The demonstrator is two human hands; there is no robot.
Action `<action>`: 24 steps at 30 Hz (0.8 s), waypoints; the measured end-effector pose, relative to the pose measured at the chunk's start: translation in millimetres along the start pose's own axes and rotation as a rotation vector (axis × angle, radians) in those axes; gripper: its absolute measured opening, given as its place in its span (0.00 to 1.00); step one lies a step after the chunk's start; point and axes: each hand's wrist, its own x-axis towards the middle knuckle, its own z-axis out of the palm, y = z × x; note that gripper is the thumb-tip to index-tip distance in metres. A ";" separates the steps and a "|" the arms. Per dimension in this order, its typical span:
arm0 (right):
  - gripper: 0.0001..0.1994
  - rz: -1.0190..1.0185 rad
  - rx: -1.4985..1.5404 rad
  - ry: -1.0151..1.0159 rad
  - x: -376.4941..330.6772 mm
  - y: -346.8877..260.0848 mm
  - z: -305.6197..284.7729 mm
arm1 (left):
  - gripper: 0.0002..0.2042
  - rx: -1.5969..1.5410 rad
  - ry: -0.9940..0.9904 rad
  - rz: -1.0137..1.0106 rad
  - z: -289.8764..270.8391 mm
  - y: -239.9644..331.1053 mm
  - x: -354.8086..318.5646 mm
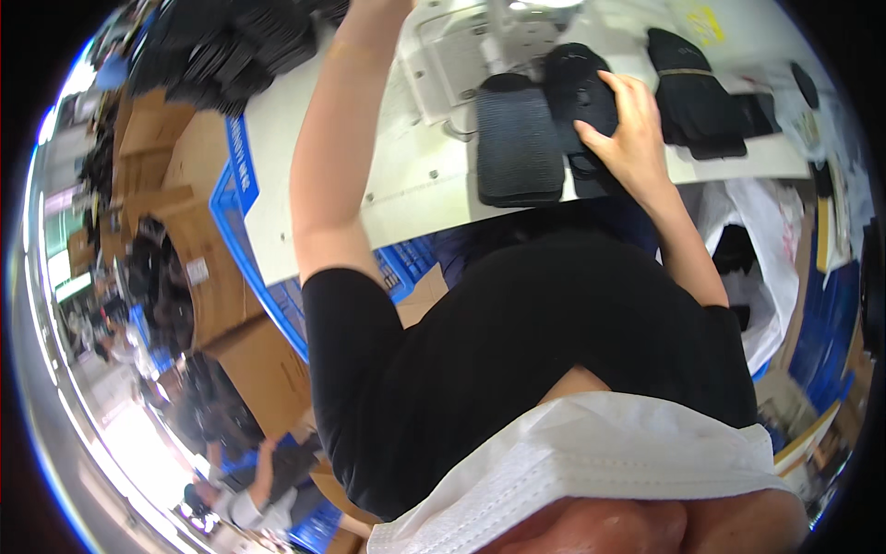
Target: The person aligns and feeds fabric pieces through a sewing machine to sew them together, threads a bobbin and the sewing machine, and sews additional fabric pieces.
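Observation:
My right hand (pixel 632 129) rests on a black, rounded, sole-shaped piece (pixel 580 88) at the table's near side. Its thumb and fingers are spread apart over the right edge of the piece, with the fingertips on its top face. Just left of that piece lies a stack of black ribbed pieces (pixel 520 148) with a rounded far end. My left arm stretches up past the top edge of the picture, so the left hand is out of sight. Further right sits a bundle of black pieces (pixel 690 97) with a tan band around it.
A white machine (pixel 452 55) stands on the white table (pixel 406 175) beyond the pieces. Black stacks (pixel 221 55) are heaped at the far left. A blue crate (pixel 242 249), cardboard boxes (pixel 198 268) and a white bag (pixel 761 249) surround the table. Another person (pixel 249 494) is at lower left.

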 end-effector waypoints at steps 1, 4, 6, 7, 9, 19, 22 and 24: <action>0.34 -0.005 0.009 0.011 -0.6 -0.5 -2.3 | 0.12 -0.061 0.025 -0.055 -2.7 7.3 1.1; 0.34 -0.066 0.006 0.107 -0.3 -6.9 -2.7 | 0.11 -0.196 0.120 -0.231 -5.4 46.3 12.4; 0.34 0.001 0.048 0.111 -4.5 -5.4 0.6 | 0.11 -0.279 0.207 -0.338 -11.4 57.7 15.9; 0.34 0.086 0.079 0.086 -7.2 -4.8 1.4 | 0.23 -0.417 -0.558 -0.745 -21.6 73.6 -7.5; 0.32 0.133 0.079 0.111 -12.6 7.6 7.8 | 0.35 -0.815 -0.835 -0.902 -69.5 110.0 -7.5; 0.26 0.163 0.285 0.125 -5.2 1.5 1.2 | 0.29 -0.482 -0.207 -0.426 -81.6 176.2 -53.1; 0.22 0.107 0.508 0.376 1.1 16.3 5.4 | 0.22 -0.944 -0.172 -0.829 -83.9 168.9 -40.8; 0.17 -0.015 0.571 0.611 9.8 14.0 -4.2 | 0.19 -1.536 -0.096 -1.463 -89.1 151.3 -30.5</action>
